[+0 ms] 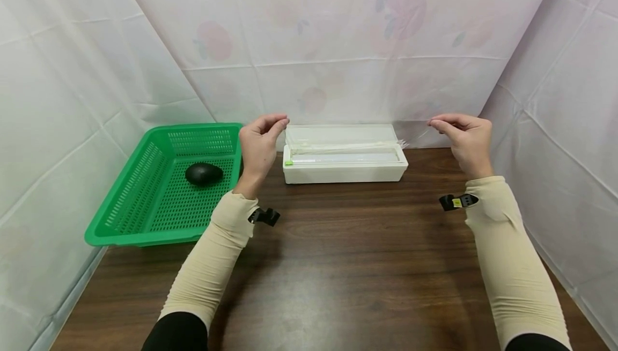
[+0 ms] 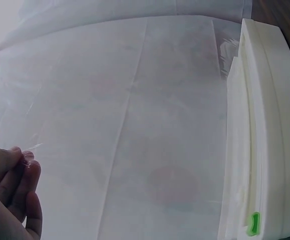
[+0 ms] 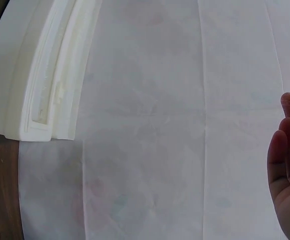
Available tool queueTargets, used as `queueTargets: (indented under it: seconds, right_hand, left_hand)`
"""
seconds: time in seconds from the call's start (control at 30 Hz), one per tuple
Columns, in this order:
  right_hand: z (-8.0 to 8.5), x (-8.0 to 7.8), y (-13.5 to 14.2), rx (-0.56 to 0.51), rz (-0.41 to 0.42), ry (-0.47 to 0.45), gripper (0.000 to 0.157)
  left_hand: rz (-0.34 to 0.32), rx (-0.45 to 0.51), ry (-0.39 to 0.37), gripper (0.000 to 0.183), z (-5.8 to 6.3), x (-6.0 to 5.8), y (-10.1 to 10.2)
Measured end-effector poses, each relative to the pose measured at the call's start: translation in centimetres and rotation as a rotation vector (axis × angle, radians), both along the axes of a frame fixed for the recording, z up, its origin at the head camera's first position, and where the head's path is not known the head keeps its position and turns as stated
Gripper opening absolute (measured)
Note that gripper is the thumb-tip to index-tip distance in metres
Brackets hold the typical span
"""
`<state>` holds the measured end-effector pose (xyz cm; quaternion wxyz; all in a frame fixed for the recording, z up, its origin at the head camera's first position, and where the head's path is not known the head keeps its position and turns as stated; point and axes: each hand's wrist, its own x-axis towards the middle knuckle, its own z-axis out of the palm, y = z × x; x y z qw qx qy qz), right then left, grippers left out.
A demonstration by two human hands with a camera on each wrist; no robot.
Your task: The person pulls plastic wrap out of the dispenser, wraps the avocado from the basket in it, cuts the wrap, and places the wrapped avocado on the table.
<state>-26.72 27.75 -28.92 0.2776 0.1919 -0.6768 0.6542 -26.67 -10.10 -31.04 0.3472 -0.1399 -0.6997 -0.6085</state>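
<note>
Nearest you: your cream fabric sleeves point(image 1: 514, 265) w/ small black wrist cams point(image 1: 267, 217). Below, the dark brown wood-grain bench point(image 1: 347, 265). To your L, a green perforated plastic basket point(image 1: 145, 239) w/ a smooth black oval object point(image 1: 204, 174) inside. Your L hand point(image 1: 258, 147) is up by the basket's R side, fingers closed w/ thumb, pinching thin clear plastic film point(image 2: 27, 156). Your R hand point(image 1: 468, 139), well apart to the R: same closed pinch, film at the tips. Can't tell how far it spans btwn hands. On the bench btwn them, a white rectangular plastic box point(image 1: 345, 174), back panel raised, crumpled film along its top, small green tab point(image 1: 288, 163) front L. Behind: white fruit-print sheet point(image 1: 328, 29).
</note>
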Motion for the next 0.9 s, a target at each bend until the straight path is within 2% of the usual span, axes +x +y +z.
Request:
queueTargets:
  seconds: [0.13,0.47,0.9]
  right_hand:
    - [0.2,0.2,-0.1,0.008,-0.006,0.001,0.012]
    - [1.0,0.3,0.2,0.114,-0.077,0.014,0.013]
    - [1.9,0.5,0.3,0.090,-0.100,0.036,0.010]
  left_hand:
    - [0.003,-0.003,0.001,0.017,0.1,0.0,-0.1]
    - [0.007,-0.028,0.007,0.016,0.8,0.2,-0.3]
    - [-0.001,-0.057,0.024,0.015,1.9,0.6,-0.5]
